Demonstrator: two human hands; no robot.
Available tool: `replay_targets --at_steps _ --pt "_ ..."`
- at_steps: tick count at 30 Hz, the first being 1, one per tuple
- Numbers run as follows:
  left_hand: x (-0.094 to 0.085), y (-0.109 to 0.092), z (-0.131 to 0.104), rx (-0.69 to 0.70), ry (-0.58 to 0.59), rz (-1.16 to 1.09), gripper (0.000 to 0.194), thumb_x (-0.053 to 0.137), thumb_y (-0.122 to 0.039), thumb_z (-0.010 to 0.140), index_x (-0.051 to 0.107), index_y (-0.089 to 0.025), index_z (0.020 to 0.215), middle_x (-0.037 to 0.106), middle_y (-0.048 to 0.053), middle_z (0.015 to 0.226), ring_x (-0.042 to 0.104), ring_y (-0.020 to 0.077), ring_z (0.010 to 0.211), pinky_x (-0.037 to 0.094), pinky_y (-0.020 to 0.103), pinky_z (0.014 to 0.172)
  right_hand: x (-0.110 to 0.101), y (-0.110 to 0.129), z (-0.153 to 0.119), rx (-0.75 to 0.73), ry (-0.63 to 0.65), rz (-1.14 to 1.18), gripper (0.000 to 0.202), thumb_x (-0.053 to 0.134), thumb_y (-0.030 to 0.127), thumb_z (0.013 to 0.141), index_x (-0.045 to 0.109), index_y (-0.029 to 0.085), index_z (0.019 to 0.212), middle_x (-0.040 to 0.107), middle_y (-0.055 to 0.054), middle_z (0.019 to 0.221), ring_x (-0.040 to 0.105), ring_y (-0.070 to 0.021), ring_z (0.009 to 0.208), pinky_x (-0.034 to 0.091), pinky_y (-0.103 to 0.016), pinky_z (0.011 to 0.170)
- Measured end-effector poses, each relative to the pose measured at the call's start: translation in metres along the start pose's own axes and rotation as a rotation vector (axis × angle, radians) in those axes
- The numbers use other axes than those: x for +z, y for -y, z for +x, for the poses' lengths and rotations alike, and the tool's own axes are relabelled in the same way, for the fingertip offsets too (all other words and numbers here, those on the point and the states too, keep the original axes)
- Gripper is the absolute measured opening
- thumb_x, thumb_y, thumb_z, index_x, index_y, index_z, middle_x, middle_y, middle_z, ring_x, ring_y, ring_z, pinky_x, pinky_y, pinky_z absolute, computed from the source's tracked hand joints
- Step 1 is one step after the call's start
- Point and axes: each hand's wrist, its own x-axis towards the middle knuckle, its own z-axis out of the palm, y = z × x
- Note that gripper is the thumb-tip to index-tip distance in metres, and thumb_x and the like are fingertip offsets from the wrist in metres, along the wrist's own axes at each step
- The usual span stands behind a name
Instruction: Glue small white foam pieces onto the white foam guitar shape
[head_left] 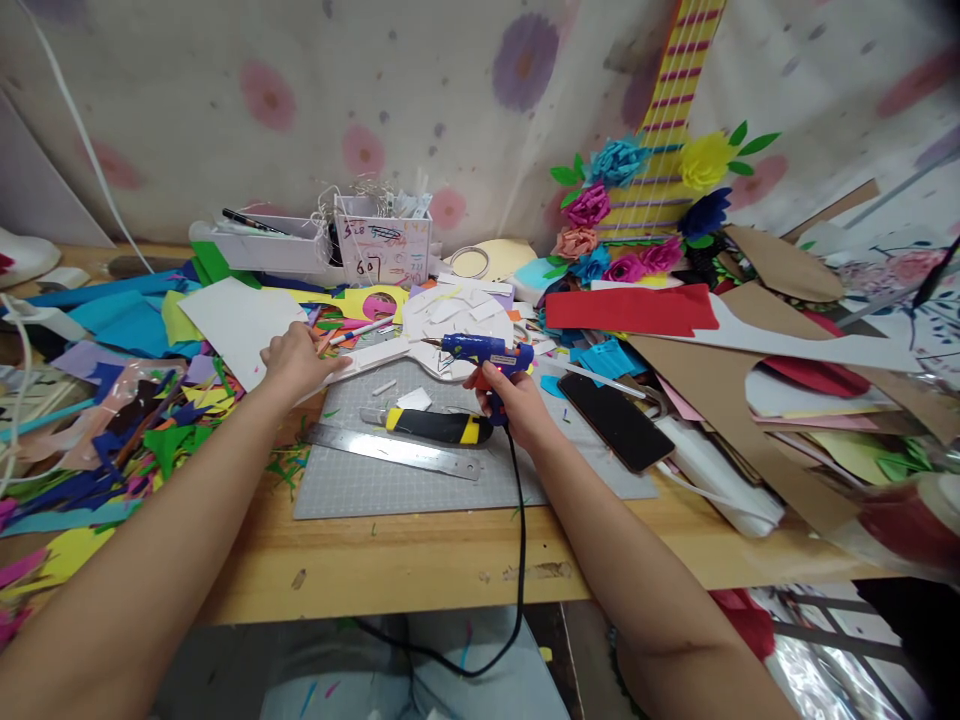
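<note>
My right hand (pixel 506 395) is wrapped round the handle of a blue glue gun (pixel 480 348), its nozzle pointing left over a white guitar-shaped cutout (pixel 450 318). The cutout's long neck (pixel 371 355) runs down to the left, where my left hand (pixel 296 362) is closed at its end; a white sheet lies behind that hand. Below them on the grey cutting mat (pixel 405 498) are a black and yellow utility knife (pixel 431 425) and a metal ruler (pixel 397 451). A black cord hangs from the gun.
A phone (pixel 616 422) lies at the mat's right. Coloured paper scraps (pixel 180 420) cover the left side. Behind stand a white box (pixel 384 245) and a yellow guitar neck (pixel 679 90) with paper flowers. Cardboard pieces (pixel 720 400) and a red shape (pixel 634 308) lie at right.
</note>
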Motion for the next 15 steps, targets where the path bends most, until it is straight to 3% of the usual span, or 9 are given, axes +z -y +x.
replay_targets --at_steps 15 --pt "0.006 -0.011 -0.001 0.028 0.022 -0.024 0.046 0.072 -0.045 0.065 0.046 -0.021 0.094 0.063 0.012 0.102 0.051 0.0362 0.112 0.036 0.046 0.092 -0.001 -0.001 0.0 0.002 -0.006 -0.006 0.045 0.067 0.062 0.065 0.062 0.017 0.066 0.065 -0.005 0.073 0.043 -0.007 0.047 0.034 -0.023 0.042"
